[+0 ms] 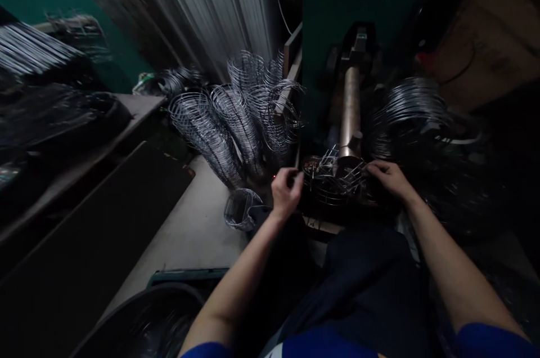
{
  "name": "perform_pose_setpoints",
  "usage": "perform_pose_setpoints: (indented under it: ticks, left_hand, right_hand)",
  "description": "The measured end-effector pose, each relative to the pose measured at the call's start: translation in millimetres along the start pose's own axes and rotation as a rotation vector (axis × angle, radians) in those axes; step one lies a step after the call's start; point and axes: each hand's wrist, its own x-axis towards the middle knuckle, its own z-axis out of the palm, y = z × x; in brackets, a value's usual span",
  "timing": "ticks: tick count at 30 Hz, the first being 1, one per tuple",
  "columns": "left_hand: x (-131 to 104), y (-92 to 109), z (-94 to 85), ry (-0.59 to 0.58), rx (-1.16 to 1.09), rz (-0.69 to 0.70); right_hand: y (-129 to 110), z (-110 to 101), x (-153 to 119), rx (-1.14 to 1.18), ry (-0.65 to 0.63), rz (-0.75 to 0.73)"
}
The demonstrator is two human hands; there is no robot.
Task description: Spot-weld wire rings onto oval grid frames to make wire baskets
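Note:
My left hand (287,192) is raised left of the wire pile, its fingers curled together; whether a thin piece is between them is too blurred to tell. My right hand (390,178) pinches at the right edge of a tangle of short bent wires (333,172), under the end of a metal cylinder arm (350,116). What exactly its fingertips hold is too small and dark to make out. The arm sticks out of a green machine (316,26).
Stacks of nested wire rings (206,133) lean left of the machine. More curved wires (417,102) lie to the right. A bench (139,107) holds straight rods (37,48) at the left. A black tub (177,290) sits at the lower left.

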Motion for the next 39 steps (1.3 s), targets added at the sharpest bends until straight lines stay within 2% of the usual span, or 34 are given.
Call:
perform_pose_setpoints:
  ticks: [3, 6, 8, 11, 13, 16, 18, 20, 23, 25, 27, 29, 31, 32, 33, 35, 39]
  left_hand:
    - [-64.4, 14.1, 27.4, -0.039, 0.023, 0.105]
    - [-91.9, 18.0, 67.2, -0.006, 0.087, 0.126]
    - [-91.1, 16.7, 86.8, 0.030, 0.138, 0.073]
    - [-78.6, 14.9, 101.5, 0.040, 0.186, -0.033]
    - [-71.7, 15.2, 104.1, 0.025, 0.196, -0.068]
    - [-70.1, 14.5, 98.9, -0.014, 0.182, -0.027]
    - [-73.1, 10.1, 87.4, -0.060, 0.167, 0.040]
    - [-74.9, 0.5, 67.8, -0.129, 0.167, 0.120]
    - [-66.3, -23.1, 22.9, -0.262, 0.243, 0.230]
    - [-51.4, -44.8, -16.3, -0.303, 0.362, 0.217]
    - [-33.0, -72.0, -60.0, -0.269, 0.544, 0.061]
    - [-17.9, -104.3, -102.1, -0.211, 0.752, -0.209]
    - [-10.9, -138.5, -134.7, -0.178, 0.884, -0.455]
    - [-10.6, -155.0, -145.3, -0.172, 0.913, -0.546]
    - [-11.8, -170.4, -151.9, -0.170, 0.923, -0.616]
    - [-16.2, -197.3, -154.0, -0.185, 0.922, -0.717]
    - [-20.4, -235.8, -135.0, -0.258, 0.909, -0.812]
  right_hand:
    - [0.5, 6.4, -11.7, 0.016, 0.035, -0.009]
    - [1.5, 13.4, -11.5, 0.052, 0.082, -0.005]
    - [2.9, 16.4, -10.7, 0.102, 0.122, 0.005]
    - [6.2, 20.7, -11.2, 0.183, 0.176, 0.011]
    - [9.3, 24.5, -11.9, 0.221, 0.200, 0.019]
    - [14.4, 32.4, -12.9, 0.271, 0.226, 0.039]
    - [16.1, 38.1, -13.5, 0.315, 0.239, 0.051]
    - [14.8, 43.0, -14.1, 0.368, 0.249, 0.058]
    - [5.9, 49.4, -15.4, 0.449, 0.251, 0.069]
    - [-2.0, 53.8, -17.0, 0.488, 0.232, 0.082]
    - [-8.4, 58.5, -19.2, 0.514, 0.207, 0.104]
    - [-12.2, 62.5, -22.5, 0.537, 0.203, 0.160]
    - [-14.4, 65.5, -27.8, 0.545, 0.194, 0.263]
    - [-15.3, 66.6, -31.5, 0.540, 0.184, 0.325]
    - [-16.3, 67.7, -36.0, 0.531, 0.178, 0.380]
    - [-17.9, 70.2, -47.1, 0.487, 0.176, 0.440]
    - [-16.5, 75.1, -74.6, 0.296, 0.169, 0.480]
